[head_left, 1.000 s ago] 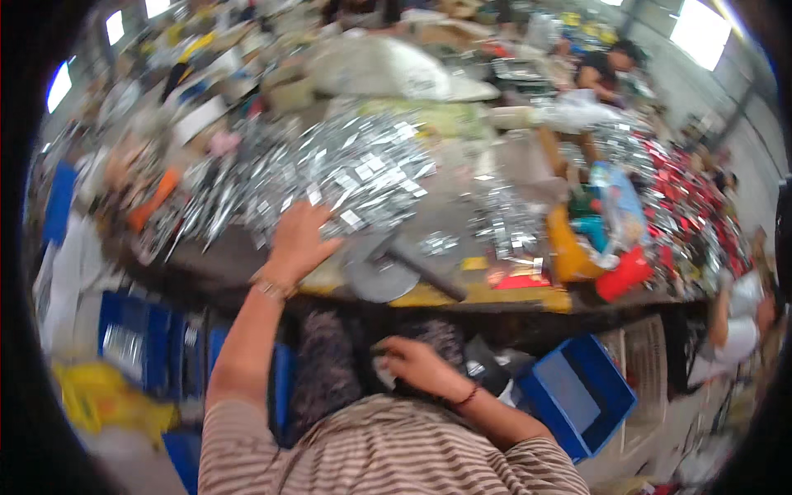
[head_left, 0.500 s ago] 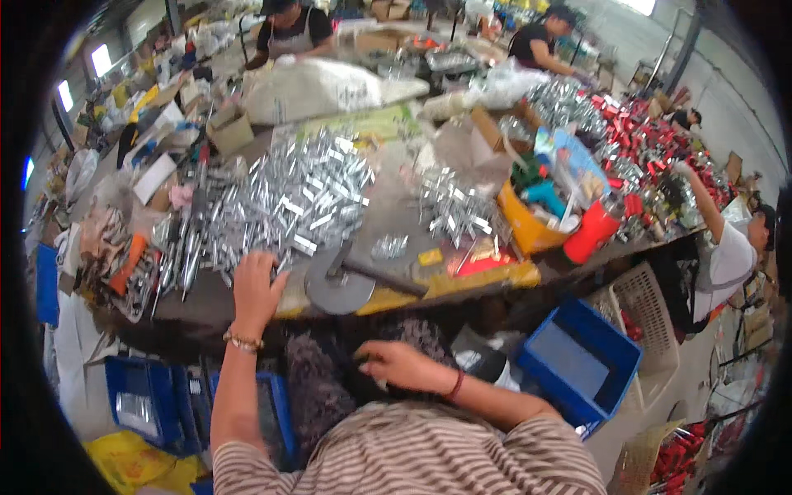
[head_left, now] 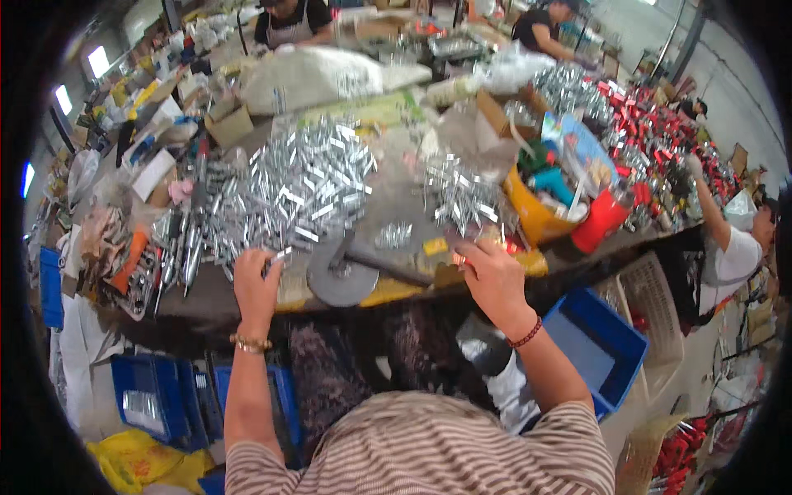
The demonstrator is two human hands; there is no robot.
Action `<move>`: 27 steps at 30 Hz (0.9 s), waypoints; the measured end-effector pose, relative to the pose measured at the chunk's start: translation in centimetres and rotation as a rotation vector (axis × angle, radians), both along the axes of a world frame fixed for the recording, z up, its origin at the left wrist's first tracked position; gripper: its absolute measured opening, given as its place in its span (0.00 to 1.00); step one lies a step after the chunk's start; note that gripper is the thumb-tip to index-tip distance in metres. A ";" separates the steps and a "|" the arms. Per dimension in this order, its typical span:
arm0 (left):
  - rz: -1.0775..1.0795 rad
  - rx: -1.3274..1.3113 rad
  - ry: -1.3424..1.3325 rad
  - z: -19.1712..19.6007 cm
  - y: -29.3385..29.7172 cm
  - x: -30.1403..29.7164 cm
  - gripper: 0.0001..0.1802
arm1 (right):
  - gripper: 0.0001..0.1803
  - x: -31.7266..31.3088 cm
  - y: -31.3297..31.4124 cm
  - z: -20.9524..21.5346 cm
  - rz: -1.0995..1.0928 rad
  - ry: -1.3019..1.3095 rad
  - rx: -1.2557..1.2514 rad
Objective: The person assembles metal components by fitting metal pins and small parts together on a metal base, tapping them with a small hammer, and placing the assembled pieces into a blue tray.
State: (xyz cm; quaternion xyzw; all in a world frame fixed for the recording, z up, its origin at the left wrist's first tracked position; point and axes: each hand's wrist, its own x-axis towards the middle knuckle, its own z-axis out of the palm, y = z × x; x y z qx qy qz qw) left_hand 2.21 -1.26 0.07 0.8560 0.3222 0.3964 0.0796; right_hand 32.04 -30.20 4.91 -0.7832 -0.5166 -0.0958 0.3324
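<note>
Two hands of ours reach over the near edge of the counter (head_left: 247,301). Our left hand (head_left: 256,280) lies at the near fringe of the big heap of shiny metal pieces (head_left: 297,190), fingers bent down onto the pieces there; we cannot tell whether it has closed on any of them. Our right hand (head_left: 492,276) rests near the counter's edge, fingers loosely curled and partly open, just near of the smaller pile of metal pieces (head_left: 460,194); whether it grips anything is hidden from us.

Between our hands lies a grey round disc (head_left: 338,280) with a dark bar (head_left: 388,268) slanting across it toward the right. A small scatter of metal bits (head_left: 393,237) sits just beyond the bar. Left of the big heap a row of long metal tools (head_left: 183,247) points toward us.

Right of the smaller pile stands a yellow tub (head_left: 528,214) with teal items in it, and beside it a red bucket (head_left: 601,223). Below the counter's right end sits a blue crate (head_left: 598,346), and more blue crates (head_left: 157,396) stand on the floor at the left. At the far right another person (head_left: 730,247) in a white shirt reaches up to the counter. On the far side lies a large white sack (head_left: 309,78).
</note>
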 end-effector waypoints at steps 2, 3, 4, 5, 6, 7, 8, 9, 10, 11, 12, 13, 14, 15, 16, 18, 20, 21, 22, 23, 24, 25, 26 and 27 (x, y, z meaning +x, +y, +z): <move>0.007 0.009 -0.014 -0.1 -0.6 0.5 0.08 | 0.12 3.1 -0.4 -1.9 -0.003 -0.260 -0.147; 0.009 0.018 -0.025 0.2 -1.0 0.3 0.08 | 0.10 3.6 -0.1 -2.1 0.035 -0.279 -0.213; -0.012 -0.015 -0.055 0.6 -1.5 0.2 0.09 | 0.10 4.1 0.1 -2.3 0.035 -0.287 -0.205; -0.033 -0.048 -0.082 1.0 -2.0 0.2 0.09 | 0.09 4.6 0.4 -2.6 0.077 -0.317 -0.218; -0.026 -0.042 -0.087 1.6 -2.6 0.0 0.09 | 0.09 4.7 0.8 -2.4 0.122 -0.347 -0.232; -0.054 -0.077 -0.065 2.3 -3.2 0.0 0.09 | 0.09 4.9 1.1 -2.4 0.122 -0.351 -0.229; -0.082 -0.114 -0.040 2.8 -3.8 0.1 0.09 | 0.09 4.9 1.5 -2.4 0.119 -0.356 -0.221; -0.122 -0.114 -0.050 3.3 -4.3 0.2 0.10 | 0.09 4.9 2.1 -2.3 0.121 -0.362 -0.210; -0.117 -0.111 -0.051 3.4 -4.8 0.2 0.10 | 0.09 4.6 2.4 -2.2 0.124 -0.364 -0.206; -0.118 -0.181 -0.027 3.4 -5.3 0.2 0.10 | 0.10 4.1 2.5 -2.0 0.115 -0.324 -0.202; -0.117 -0.251 -0.003 3.6 -5.8 0.3 0.10 | 0.11 3.6 2.7 -1.8 0.108 -0.286 -0.198; -0.151 -0.250 -0.028 4.1 -6.5 0.5 0.11 | 0.11 2.9 3.1 -1.8 0.112 -0.286 -0.197; -0.147 -0.250 -0.028 4.1 -6.8 0.9 0.11 | 0.11 1.9 3.6 -2.0 0.139 -0.188 -0.136; -0.180 -0.253 -0.044 4.0 -7.1 1.2 0.10 | 0.11 0.9 4.0 -2.1 0.165 -0.091 -0.075; -0.211 -0.257 -0.057 3.8 -7.5 1.4 0.10 | 0.11 -0.4 4.4 -1.9 0.172 -0.089 -0.078; -0.199 -0.502 -0.095 2.9 -8.2 1.8 0.10 | 0.11 -3.1 5.3 -1.2 0.259 0.021 0.055; -0.249 -0.710 -0.177 1.1 -8.4 2.0 0.10 | 0.11 -4.9 6.2 -1.4 0.329 0.049 0.064; -0.254 -0.757 -0.158 1.0 -8.7 2.1 0.11 | 0.11 -5.5 6.4 -1.6 0.385 0.076 0.074; -0.250 -0.758 -0.159 1.2 -8.9 2.2 0.11 | 0.11 -6.0 6.6 -1.9 0.389 0.077 0.072; -0.247 -0.701 -0.150 1.6 -9.2 2.2 0.11 | 0.11 -6.4 6.7 -2.2 0.386 0.126 0.016; -0.243 -0.644 -0.140 2.0 -9.3 2.2 0.10 | 0.11 -6.7 6.9 -2.3 0.383 0.174 -0.042; -0.238 -0.644 -0.143 2.0 -9.1 2.0 0.10 | 0.11 -6.9 7.0 -2.2 0.388 0.172 -0.043; -0.241 -0.671 -0.177 2.1 -8.8 1.8 0.10 | 0.10 -7.1 7.2 -2.0 0.397 0.120 -0.064; -0.245 -0.699 -0.210 2.1 -8.8 1.5 0.10 | 0.10 -7.4 7.2 -1.8 0.405 0.070 -0.087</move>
